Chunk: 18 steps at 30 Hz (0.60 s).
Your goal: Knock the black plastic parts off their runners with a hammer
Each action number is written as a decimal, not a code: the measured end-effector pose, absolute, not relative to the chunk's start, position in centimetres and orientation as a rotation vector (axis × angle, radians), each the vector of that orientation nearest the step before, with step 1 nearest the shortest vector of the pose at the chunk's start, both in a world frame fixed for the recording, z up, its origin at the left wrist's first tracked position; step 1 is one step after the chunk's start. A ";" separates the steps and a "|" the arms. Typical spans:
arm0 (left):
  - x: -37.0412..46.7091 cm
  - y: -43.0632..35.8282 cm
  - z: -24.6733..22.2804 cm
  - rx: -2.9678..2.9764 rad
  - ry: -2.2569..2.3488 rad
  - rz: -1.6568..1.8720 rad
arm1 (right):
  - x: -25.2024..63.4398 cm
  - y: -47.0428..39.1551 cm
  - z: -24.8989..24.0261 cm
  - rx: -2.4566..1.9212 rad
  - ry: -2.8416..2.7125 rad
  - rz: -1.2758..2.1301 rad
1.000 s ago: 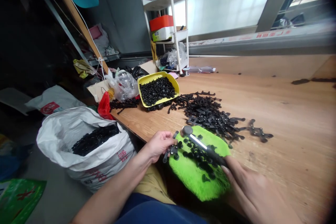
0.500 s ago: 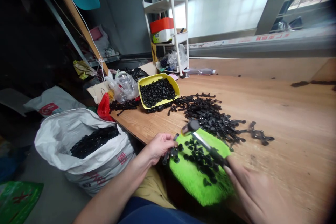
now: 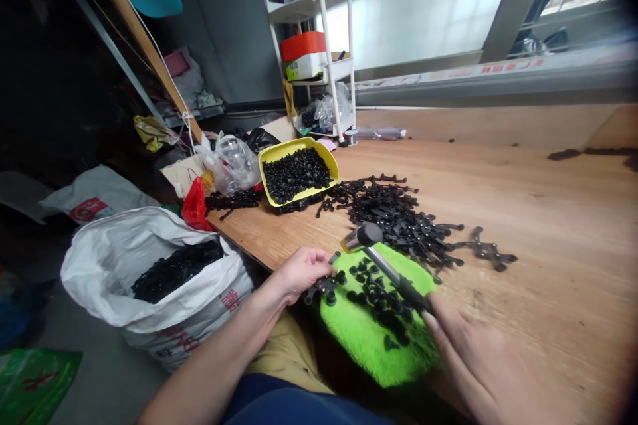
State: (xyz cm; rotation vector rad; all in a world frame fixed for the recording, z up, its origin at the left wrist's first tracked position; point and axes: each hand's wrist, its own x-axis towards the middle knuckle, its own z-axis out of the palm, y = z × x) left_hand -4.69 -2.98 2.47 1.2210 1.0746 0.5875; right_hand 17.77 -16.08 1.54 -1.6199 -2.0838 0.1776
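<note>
My right hand point(image 3: 481, 365) grips the handle of a small hammer point(image 3: 371, 246). The hammer's metal head hangs just above the far edge of a bright green fuzzy pad point(image 3: 369, 339) at the table's near edge. Several small black plastic caps point(image 3: 381, 299) lie on the pad. At the pad's left edge my left hand point(image 3: 299, 271) pinches a black plastic strip part point(image 3: 323, 282) and holds it steady.
A heap of black strip parts point(image 3: 399, 219) lies on the wooden table point(image 3: 548, 226) beyond the pad. A yellow tray point(image 3: 298, 174) of black caps sits further left. A white sack point(image 3: 149, 272) of black parts stands on the floor. A white shelf cart point(image 3: 323, 53) stands behind.
The hammer head has risen from the pad's far edge and now hangs slightly higher. My left hand has kept its hold on the strip part.
</note>
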 end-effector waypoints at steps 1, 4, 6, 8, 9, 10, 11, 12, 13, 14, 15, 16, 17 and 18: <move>-4.7 -3.0 2.4 1.223 1.082 0.583 | 17.8 -16.1 1.5 -1.625 -2.098 0.181; -4.7 -3.0 2.3 1.229 1.091 0.567 | 17.7 -16.1 1.4 -1.664 -2.117 0.164; -4.7 -2.9 2.1 1.221 1.080 0.584 | 17.6 -16.1 1.2 -1.659 -2.066 0.187; -4.7 -2.9 2.0 1.219 1.075 0.581 | 17.5 -16.0 1.0 -1.676 -2.076 0.196; -4.8 -2.9 1.9 1.219 1.077 0.576 | 17.6 -15.9 0.9 -1.692 -2.104 0.184; -4.8 -2.9 1.9 1.218 1.074 0.570 | 17.6 -15.9 0.9 -1.712 -2.138 0.159; -4.9 -2.9 1.9 1.213 1.068 0.566 | 17.7 -15.9 0.9 -1.713 -2.142 0.144; -4.9 -2.9 1.9 1.206 1.062 0.565 | 17.9 -15.9 0.9 -1.694 -2.119 0.146; -5.1 -2.9 1.8 1.198 1.057 0.565 | 18.1 -16.0 1.0 -1.665 -2.082 0.135; -5.2 -3.0 1.8 1.191 1.056 0.559 | 18.3 -16.2 1.1 -1.623 -2.051 0.122; -5.4 -3.0 1.7 1.184 1.060 0.550 | 18.6 -16.6 1.1 -1.587 -2.022 0.111; -5.6 -3.0 1.6 1.178 1.067 0.540 | 18.8 -17.0 1.1 -1.572 -1.995 0.108; -5.7 -3.0 1.5 1.174 1.069 0.533 | 19.1 -17.5 1.0 -1.588 -1.965 0.110; -5.9 -3.0 1.4 1.171 1.067 0.529 | 19.4 -18.0 0.8 -1.634 -1.929 0.113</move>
